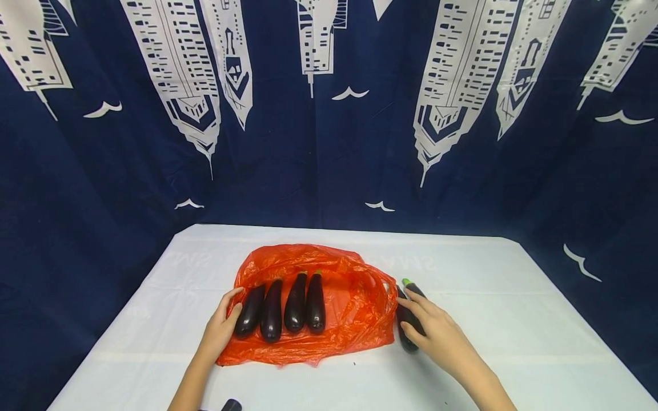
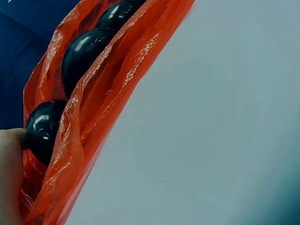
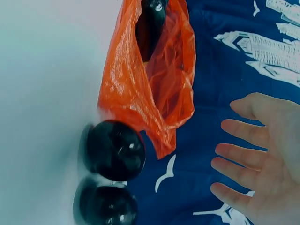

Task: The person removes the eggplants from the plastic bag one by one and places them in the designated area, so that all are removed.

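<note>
Several dark purple eggplants lie side by side in an orange-red plastic bag, whose opening shows their rounded ends. My left hand rests at the bag's left edge, its thumb against the leftmost eggplant; the other fingers are partly hidden. To the right of the bag, two more eggplants lie on the table. My right hand is over these two with its fingers spread, partly covering them in the head view. In the right wrist view, its fingers are straight, with nothing between them.
Under everything is a white-covered table. A small black object shows at the bottom edge, near the left forearm. Behind the table hangs a dark blue cloth printed with white buildings and birds.
</note>
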The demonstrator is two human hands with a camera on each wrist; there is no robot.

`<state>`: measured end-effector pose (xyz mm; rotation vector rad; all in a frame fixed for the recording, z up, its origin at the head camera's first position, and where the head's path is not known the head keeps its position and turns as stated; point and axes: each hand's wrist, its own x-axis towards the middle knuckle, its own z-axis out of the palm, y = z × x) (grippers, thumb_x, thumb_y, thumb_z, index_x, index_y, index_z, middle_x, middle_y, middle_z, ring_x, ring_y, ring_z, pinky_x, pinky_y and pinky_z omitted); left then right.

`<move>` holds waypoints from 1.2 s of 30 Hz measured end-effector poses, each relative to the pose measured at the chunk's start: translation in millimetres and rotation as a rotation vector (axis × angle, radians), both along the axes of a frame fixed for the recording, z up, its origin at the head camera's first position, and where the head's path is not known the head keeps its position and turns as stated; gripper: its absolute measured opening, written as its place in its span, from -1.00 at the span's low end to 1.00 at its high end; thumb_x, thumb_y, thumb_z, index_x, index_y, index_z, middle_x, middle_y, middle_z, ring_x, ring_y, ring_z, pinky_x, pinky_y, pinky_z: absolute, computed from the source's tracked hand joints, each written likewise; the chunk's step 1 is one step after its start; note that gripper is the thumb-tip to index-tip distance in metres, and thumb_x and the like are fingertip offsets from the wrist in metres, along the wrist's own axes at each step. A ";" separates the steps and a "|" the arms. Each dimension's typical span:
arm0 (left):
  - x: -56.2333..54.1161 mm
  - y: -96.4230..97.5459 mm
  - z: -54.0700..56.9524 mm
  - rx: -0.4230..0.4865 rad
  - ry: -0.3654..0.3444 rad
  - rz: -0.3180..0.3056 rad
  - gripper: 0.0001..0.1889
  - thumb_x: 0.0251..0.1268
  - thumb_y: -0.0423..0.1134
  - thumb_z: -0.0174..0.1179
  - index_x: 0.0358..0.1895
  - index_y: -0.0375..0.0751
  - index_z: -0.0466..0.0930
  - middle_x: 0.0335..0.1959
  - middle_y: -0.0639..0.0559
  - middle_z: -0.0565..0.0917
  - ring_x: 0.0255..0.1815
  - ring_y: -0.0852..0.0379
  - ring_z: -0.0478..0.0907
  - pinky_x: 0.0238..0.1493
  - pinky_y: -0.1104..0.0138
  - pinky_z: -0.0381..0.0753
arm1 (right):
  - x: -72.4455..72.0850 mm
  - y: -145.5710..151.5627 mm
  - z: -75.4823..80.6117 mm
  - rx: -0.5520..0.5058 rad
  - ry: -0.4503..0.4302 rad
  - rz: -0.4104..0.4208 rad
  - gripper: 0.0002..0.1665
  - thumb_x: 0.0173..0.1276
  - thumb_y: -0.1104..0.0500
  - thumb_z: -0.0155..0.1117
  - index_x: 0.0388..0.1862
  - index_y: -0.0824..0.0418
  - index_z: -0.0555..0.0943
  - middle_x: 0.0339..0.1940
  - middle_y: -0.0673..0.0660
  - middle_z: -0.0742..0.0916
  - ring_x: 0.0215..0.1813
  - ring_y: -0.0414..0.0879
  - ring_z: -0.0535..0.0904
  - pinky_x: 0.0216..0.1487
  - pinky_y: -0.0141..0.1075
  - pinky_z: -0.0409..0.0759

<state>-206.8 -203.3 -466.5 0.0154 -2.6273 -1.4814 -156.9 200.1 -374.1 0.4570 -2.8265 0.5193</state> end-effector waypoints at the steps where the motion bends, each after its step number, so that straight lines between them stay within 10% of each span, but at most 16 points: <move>1: -0.2 -0.1 0.0 -0.001 0.002 0.000 -0.52 0.40 0.04 -0.17 0.31 0.02 0.15 0.33 -0.28 0.25 0.32 -0.33 0.18 0.21 -0.27 0.11 | 0.0 -2.4 0.3 0.000 0.005 0.004 -0.52 0.21 0.09 0.23 0.14 0.12 0.49 0.29 0.17 0.45 0.19 0.25 0.44 0.06 0.16 0.45; 36: -0.2 0.0 -0.4 0.002 -0.001 0.000 -0.53 0.40 0.04 -0.17 0.31 0.02 0.15 0.33 -0.27 0.24 0.33 -0.31 0.17 0.23 -0.27 0.10 | -33.6 -100.6 -5.9 0.002 0.002 0.252 -0.43 0.17 0.09 0.26 0.19 0.12 0.43 0.27 0.14 0.46 0.22 0.11 0.45 0.13 0.04 0.46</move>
